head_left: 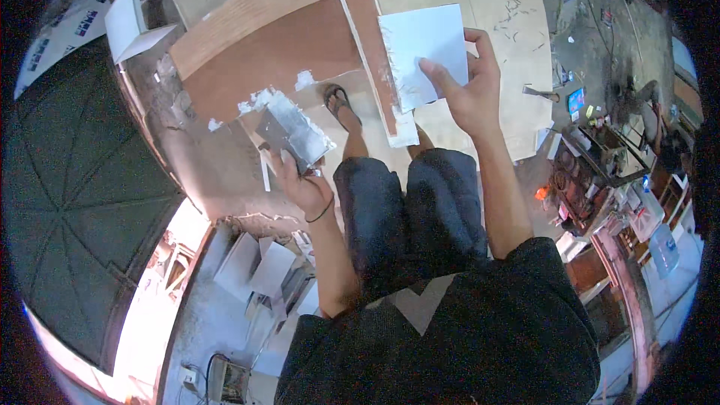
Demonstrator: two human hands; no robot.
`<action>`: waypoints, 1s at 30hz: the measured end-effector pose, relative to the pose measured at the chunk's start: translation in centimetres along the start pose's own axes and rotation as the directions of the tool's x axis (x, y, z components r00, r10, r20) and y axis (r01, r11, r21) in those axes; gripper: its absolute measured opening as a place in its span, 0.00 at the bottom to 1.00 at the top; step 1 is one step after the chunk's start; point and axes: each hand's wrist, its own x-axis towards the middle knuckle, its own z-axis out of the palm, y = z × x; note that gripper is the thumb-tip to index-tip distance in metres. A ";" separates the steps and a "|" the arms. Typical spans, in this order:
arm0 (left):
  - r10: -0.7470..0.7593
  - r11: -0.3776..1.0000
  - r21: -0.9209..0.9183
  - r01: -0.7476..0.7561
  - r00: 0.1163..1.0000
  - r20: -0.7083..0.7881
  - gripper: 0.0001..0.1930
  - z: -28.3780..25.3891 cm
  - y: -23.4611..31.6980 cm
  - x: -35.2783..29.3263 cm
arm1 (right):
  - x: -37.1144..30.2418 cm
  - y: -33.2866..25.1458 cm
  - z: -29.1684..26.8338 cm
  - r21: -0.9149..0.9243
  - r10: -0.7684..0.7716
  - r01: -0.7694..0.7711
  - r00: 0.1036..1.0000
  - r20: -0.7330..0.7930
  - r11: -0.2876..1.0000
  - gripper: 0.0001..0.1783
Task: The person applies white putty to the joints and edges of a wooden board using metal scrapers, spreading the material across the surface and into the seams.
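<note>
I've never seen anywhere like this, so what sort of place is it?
Probably a workshop: the left hand holds a grey plate smeared with white paste, the right hand a white panel, near a large pale board.

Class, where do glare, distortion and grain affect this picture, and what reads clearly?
Head view: glare bleaches the opening at lower left; the right edge of the pale board bows; corners fall black; grain speckles the black shirt; the right hand and white square piece look fairly sharp.
</note>
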 end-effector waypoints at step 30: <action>-0.138 0.989 0.072 0.125 0.969 0.204 0.24 -3.8 3.5 9.8 | -6.0 -1.2 -3.9 -0.131 0.008 -0.044 0.964 -0.265 0.990 0.25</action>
